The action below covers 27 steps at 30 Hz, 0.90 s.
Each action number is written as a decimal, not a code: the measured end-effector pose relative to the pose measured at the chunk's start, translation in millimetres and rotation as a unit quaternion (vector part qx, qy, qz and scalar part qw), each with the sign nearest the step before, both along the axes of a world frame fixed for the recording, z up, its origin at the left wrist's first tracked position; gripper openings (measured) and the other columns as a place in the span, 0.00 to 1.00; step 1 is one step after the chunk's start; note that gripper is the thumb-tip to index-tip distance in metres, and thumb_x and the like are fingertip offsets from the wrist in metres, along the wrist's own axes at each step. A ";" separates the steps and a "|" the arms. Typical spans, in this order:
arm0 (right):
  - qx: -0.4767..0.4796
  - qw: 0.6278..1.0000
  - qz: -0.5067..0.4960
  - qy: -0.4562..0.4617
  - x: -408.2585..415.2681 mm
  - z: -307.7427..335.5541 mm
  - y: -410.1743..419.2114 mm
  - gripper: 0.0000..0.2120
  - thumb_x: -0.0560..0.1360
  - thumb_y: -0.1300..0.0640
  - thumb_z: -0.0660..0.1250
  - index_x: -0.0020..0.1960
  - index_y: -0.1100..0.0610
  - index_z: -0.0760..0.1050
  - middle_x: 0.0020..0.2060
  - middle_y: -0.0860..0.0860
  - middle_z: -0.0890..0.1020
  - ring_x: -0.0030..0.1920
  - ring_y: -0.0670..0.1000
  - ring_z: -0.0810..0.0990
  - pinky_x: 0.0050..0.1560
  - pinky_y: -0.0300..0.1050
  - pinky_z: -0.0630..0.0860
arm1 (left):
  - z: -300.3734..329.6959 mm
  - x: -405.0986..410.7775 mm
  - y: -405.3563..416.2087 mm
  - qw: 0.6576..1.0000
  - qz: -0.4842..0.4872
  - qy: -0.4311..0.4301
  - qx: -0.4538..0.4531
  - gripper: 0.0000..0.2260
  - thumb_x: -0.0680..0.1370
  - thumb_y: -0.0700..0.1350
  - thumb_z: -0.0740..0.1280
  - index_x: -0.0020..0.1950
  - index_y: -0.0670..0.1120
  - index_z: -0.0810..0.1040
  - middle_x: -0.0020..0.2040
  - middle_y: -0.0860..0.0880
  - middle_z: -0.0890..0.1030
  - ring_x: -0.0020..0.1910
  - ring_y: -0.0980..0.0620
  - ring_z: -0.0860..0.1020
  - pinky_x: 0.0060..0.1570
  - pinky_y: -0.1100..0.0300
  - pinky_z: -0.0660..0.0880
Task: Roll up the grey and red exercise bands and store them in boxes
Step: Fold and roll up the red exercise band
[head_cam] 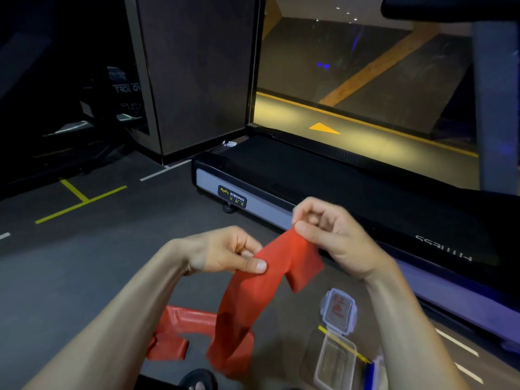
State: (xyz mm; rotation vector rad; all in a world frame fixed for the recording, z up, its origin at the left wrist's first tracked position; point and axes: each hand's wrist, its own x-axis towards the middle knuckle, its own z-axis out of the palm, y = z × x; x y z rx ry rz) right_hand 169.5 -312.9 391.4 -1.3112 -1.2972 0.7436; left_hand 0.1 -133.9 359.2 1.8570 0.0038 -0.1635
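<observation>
- Clearly the red band (pixel 253 299) is the one in hand: its top end is held up at chest height between both hands, and the rest hangs down in a loop to the floor (pixel 84 277), where its tail lies folded.
- Left hand (pixel 225 253): thumb and fingers pinch the band a little below its end, probably to keep the strip flat and taut.
- Right hand (pixel 326 235): thumb and forefinger pinch the very tip, with the short free end drooping below. That grip suits starting the first tight turn of a roll.
- Rolling looks barely begun; no coil is visible yet.
- An open clear box (pixel 334 361) sits on the floor just under the right forearm, its lid (pixel 339 309) lying beside it, close by, likely ready for the finished roll.
- No grey band is in view.
- A treadmill (pixel 365 198) stands just beyond the hands.
</observation>
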 end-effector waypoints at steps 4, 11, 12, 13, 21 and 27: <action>0.049 0.984 -0.034 0.166 16.0 -2.2 -7.6 0.03 0.77 0.62 0.66 0.47 0.56 0.77 0.37 0.54 0.74 0.34 0.47 0.74 0.35 0.37 0.73 | 0.2 2.9 -4.3 1.000 0.014 -0.003 0.024 0.17 0.80 0.42 0.70 0.32 0.54 0.78 0.32 0.53 0.64 0.33 0.56 0.61 0.36 0.63 0.61; 0.074 0.972 -0.039 0.219 21.5 -4.6 -8.6 0.08 0.73 0.55 0.74 0.48 0.55 0.77 0.39 0.55 0.74 0.35 0.47 0.76 0.38 0.39 0.76 | -3.5 11.9 -13.0 0.996 0.082 -0.019 -0.006 0.08 0.73 0.46 0.77 0.40 0.44 0.82 0.38 0.42 0.80 0.39 0.48 0.72 0.38 0.59 0.68; 0.077 0.972 -0.040 0.220 22.8 -4.8 -9.5 0.10 0.72 0.54 0.76 0.48 0.55 0.77 0.39 0.54 0.75 0.36 0.47 0.76 0.38 0.39 0.76 | -3.1 12.1 -13.1 0.996 0.084 -0.022 -0.014 0.06 0.73 0.47 0.76 0.41 0.46 0.83 0.38 0.42 0.80 0.39 0.49 0.73 0.38 0.60 0.69; 0.081 0.971 -0.041 0.222 24.6 -5.2 -10.4 0.12 0.71 0.52 0.78 0.48 0.55 0.77 0.39 0.54 0.75 0.36 0.47 0.76 0.38 0.39 0.76 | -2.6 11.7 -13.0 0.996 0.083 -0.025 -0.017 0.06 0.74 0.47 0.76 0.42 0.46 0.83 0.37 0.43 0.79 0.38 0.50 0.72 0.37 0.61 0.69; 0.088 0.963 -0.049 0.249 27.5 -6.4 -17.5 0.16 0.69 0.52 0.80 0.48 0.56 0.76 0.38 0.54 0.75 0.34 0.47 0.77 0.35 0.41 0.79 | 0.3 11.4 -17.3 0.995 0.091 -0.026 0.003 0.05 0.75 0.48 0.74 0.41 0.50 0.83 0.31 0.52 0.72 0.33 0.58 0.69 0.36 0.64 0.70; 0.086 0.966 -0.059 0.235 31.5 -9.3 -18.6 0.18 0.67 0.49 0.82 0.48 0.55 0.77 0.38 0.53 0.75 0.35 0.47 0.75 0.37 0.39 0.77 | 1.4 11.9 -19.7 0.994 0.107 -0.024 0.001 0.05 0.73 0.50 0.75 0.40 0.50 0.83 0.32 0.51 0.78 0.32 0.60 0.72 0.35 0.66 0.72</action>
